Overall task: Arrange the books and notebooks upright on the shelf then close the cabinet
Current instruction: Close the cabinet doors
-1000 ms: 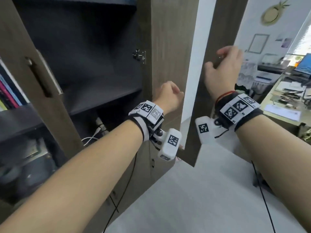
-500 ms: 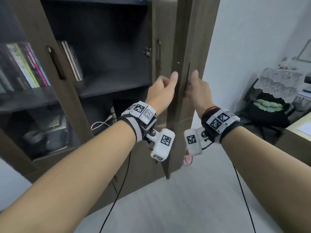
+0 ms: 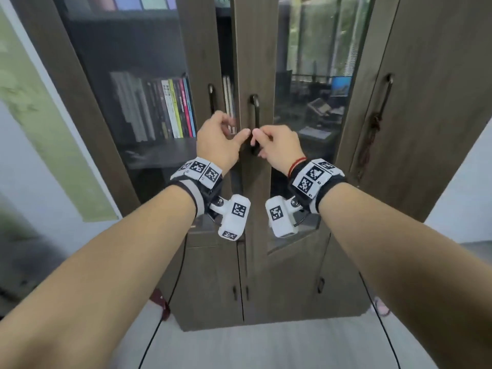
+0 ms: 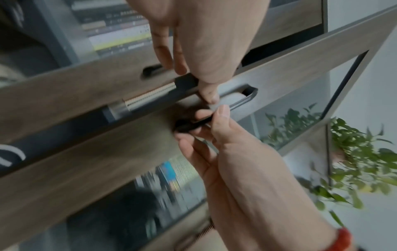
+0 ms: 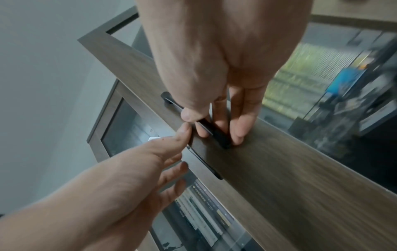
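Head view shows the big brown cabinet (image 3: 415,129) right in front of me, and I think the job is almost over. Its two glass doors nearly meet in the middle. A thin dark gap (image 3: 226,49) is open between the left door (image 3: 133,75) and the right door (image 3: 255,49). Behind the left glass, the books (image 3: 170,107) stand up straight in a row on the shelf (image 3: 159,153), so that part looks done. A few more thin books (image 3: 228,99) show through the gap, and they stand up too. What is left, I think, is to push the right door flat and let go. Both my arms reach out straight ahead, with the wrists close together. My right hand (image 3: 277,147) has its fingers curled around the black handle (image 3: 255,110) of the right door, low down on it. My left hand (image 3: 215,142) holds nothing. Its fingers are loosely bent and its thumb points over at the right thumb, very near it. I cannot tell if that thumb touches the door.
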Tool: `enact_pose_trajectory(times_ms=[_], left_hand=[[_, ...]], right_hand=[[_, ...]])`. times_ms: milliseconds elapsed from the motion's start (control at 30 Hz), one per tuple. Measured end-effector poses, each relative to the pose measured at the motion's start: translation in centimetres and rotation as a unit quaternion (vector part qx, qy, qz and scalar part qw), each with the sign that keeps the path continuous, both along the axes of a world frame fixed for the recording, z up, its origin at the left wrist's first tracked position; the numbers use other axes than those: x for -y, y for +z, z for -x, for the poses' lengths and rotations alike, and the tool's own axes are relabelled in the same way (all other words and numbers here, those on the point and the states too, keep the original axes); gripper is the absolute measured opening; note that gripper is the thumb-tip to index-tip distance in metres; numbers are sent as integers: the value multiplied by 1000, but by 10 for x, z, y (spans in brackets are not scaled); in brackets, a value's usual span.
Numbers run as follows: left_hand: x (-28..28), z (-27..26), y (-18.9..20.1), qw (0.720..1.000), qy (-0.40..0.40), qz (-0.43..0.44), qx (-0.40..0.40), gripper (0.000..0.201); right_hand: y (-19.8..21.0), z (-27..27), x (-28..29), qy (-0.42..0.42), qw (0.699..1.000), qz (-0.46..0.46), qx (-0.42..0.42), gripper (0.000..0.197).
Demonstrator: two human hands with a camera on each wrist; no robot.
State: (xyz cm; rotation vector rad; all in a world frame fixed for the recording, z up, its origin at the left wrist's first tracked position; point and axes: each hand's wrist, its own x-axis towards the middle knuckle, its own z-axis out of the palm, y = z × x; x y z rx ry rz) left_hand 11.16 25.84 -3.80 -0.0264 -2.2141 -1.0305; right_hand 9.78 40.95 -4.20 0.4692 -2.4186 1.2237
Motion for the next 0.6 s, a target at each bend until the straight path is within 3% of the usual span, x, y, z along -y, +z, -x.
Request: enact_pose_trajectory(times_ms=[167, 333, 600], left_hand=[[34, 57, 8, 997, 71, 39, 7, 51], [50, 102, 10, 994, 57, 76, 48, 39], [55, 124, 10, 990, 103, 81, 52, 43]], right_hand=[[6, 54, 29, 0, 1000, -26, 5, 35], [7, 100, 49, -16, 999, -30, -5, 36], [2, 141, 62, -33, 999, -26, -3, 35]])
